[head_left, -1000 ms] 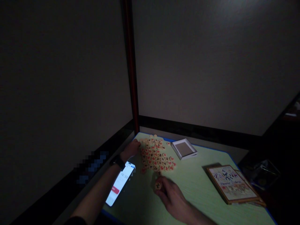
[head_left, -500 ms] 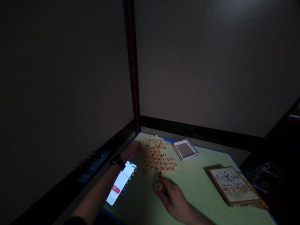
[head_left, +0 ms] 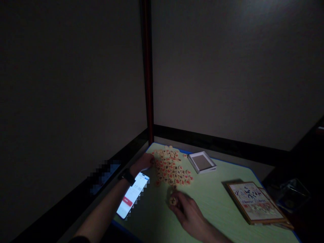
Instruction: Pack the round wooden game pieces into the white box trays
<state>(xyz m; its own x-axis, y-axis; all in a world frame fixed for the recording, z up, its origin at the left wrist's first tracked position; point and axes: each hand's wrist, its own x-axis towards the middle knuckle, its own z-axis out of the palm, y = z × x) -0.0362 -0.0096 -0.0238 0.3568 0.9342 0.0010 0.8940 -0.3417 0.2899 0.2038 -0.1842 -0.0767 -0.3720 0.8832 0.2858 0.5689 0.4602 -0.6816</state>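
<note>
Between the thumb and fingers of my right hand [head_left: 188, 211] is a round wooden Chinese chess piece [head_left: 172, 201], its dark-marked face turned towards me, held over the near part of the table. Just beyond it lies a wide cluster of Chinese chess pieces [head_left: 173, 171] with red and dark characters, mostly face up. My left hand [head_left: 144, 162], with a dark watch on the wrist, reaches to the cluster's left edge. Its fingers are curled together at the pieces there; whatever they may hold is hidden in the dim light.
A lit phone [head_left: 133, 197] lies under my left forearm. At the back stands a shallow white box [head_left: 202, 162]. Chinese chess boxes or boards [head_left: 255, 202] lie at the right on the green table [head_left: 215, 192]. Walls close off the left and far sides.
The view has turned slightly left, so everything sits a little further right. Both hands stay nearly in place, and the piece is still in my right hand.
</note>
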